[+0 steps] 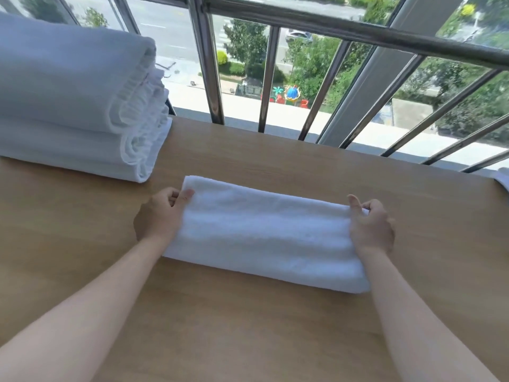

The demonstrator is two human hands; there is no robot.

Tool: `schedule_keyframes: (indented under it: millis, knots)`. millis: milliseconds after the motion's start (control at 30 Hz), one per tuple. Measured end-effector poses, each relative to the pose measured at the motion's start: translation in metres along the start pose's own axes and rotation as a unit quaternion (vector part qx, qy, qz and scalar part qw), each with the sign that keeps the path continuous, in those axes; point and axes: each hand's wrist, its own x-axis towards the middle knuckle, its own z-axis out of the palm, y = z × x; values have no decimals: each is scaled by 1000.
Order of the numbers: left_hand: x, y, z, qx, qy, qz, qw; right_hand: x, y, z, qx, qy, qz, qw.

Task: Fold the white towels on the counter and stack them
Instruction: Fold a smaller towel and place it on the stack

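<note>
A: Where was the towel?
B: Folded white towel (pixel 264 232) lay flat mid-counter (pixel 248 326), long side across.
A: Hands?
B: Left hand (pixel 161 213) pinched the towel's left end, thumb on top, fingers curled under the edge. Right hand (pixel 370 227) gripped the right end, thumb up, fingers curled round the fold.
A: Anything else?
B: Stack of folded towels (pixel 74 100) at far left of counter, well apart. Metal railing (pixel 275 78) behind, white cloth corner (pixel 502 177) at right edge.
</note>
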Motion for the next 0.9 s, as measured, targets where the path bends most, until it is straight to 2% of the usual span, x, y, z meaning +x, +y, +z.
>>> schedule_keyframes:
  millis: [133, 267, 367, 500, 600, 733, 767, 833, 867, 900]
  knots:
    - [-1, 3, -2, -4, -4, -8, 1000, -7, -3, 1, -46, 18, -6, 999]
    - [-8, -4, -19, -145, -114, -19, 983, -15, -3, -9, 6, 3, 15, 1000]
    - [-16, -15, -24, -104, -157, 18, 982, -31, 3, -16, 25, -17, 32, 999]
    - [-19, -15, -22, -109, -128, 34, 985, -60, 10, -13, -25, -49, -5, 998]
    - [-23, -15, -22, -62, -102, 26, 992, -63, 14, -9, -23, -29, -4, 999]
    - [-34, -10, -20, -63, -61, -2, 996, -72, 5, -9, -57, 5, -22, 998]
    - [-40, -7, -18, -51, -34, 12, 998, -78, 0, -8, -89, 26, -44, 995]
    - [-56, 1, -9, 12, 40, 98, 994, -99, -13, -1, -154, 56, -101, 981]
    - [-66, 7, -3, 39, 66, 148, 986, -112, -22, 6, -168, 51, -138, 975]
    - [-76, 16, 5, 53, 59, 193, 978, -124, -30, 14, -172, 31, -178, 968]
